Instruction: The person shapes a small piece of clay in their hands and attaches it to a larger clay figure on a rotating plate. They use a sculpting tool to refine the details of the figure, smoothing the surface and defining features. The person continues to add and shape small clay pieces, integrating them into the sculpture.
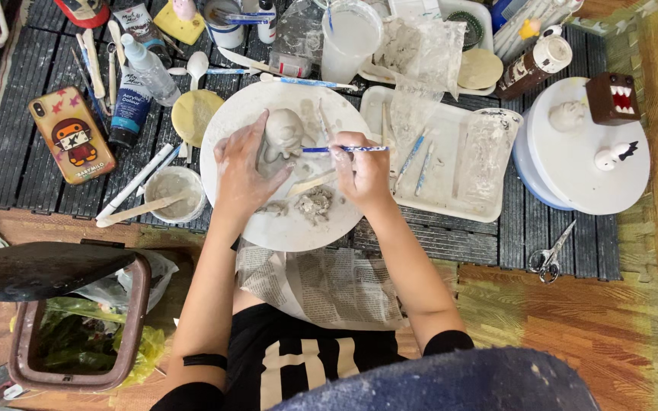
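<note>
A grey clay figure (283, 135) stands on a round white turntable (268, 228) in the middle of the view. My left hand (239, 173) wraps around the figure's left side and steadies it. My right hand (361, 171) grips a thin blue-and-white sculpting tool (338, 149) whose tip points at the figure's right side. A lump of clay scraps (315, 204) and a flat wooden tool (310, 185) lie on the turntable below the figure. Both hands are smeared with clay.
A small bowl of slip with a wooden stick (170, 195) and a phone in a colourful case (72, 135) lie left. A white tray (466, 205) holds tools and plastic at right, beside a second round stand (580, 183) with small figures. Scissors (548, 257), newspaper (329, 289) and an open bin (78, 327) sit nearer.
</note>
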